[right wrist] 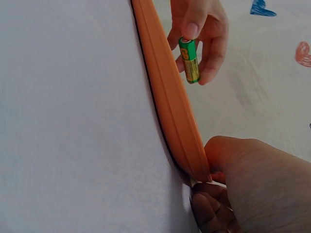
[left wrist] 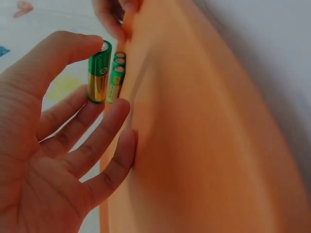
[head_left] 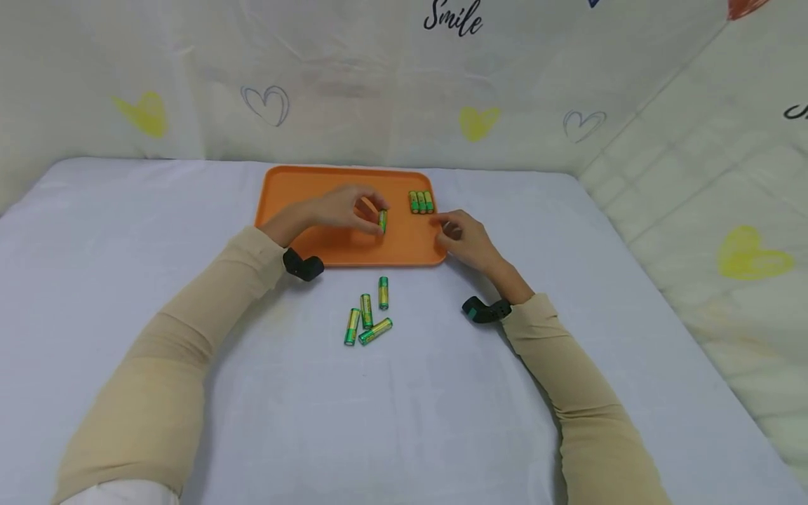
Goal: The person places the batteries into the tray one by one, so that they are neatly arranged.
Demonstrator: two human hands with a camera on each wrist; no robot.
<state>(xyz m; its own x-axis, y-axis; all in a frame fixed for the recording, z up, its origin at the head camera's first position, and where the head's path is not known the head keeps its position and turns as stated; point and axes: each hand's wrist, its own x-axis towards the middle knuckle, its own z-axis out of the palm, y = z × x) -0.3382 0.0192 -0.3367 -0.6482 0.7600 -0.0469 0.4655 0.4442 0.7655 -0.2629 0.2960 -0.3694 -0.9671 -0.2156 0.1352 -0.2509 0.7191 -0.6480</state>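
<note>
My left hand (head_left: 350, 207) is over the orange tray (head_left: 341, 252), pinching a green and gold battery (head_left: 382, 221) by its ends between thumb and fingers. In the left wrist view the thumb presses on the top of this battery (left wrist: 98, 73), which is close to upright. Three batteries (head_left: 421, 202) lie side by side in the tray's far right corner. At the tray's right edge, my right hand (head_left: 466, 238) holds the rim, its thumb and fingers on either side in the right wrist view. Part of its grip is hidden there.
Several loose batteries (head_left: 367, 311) lie on the white tablecloth (head_left: 391, 407) in front of the tray. Behind the table hangs a pale backdrop (head_left: 379, 77) with hearts and lettering. Each wrist wears a black camera band (head_left: 303, 265).
</note>
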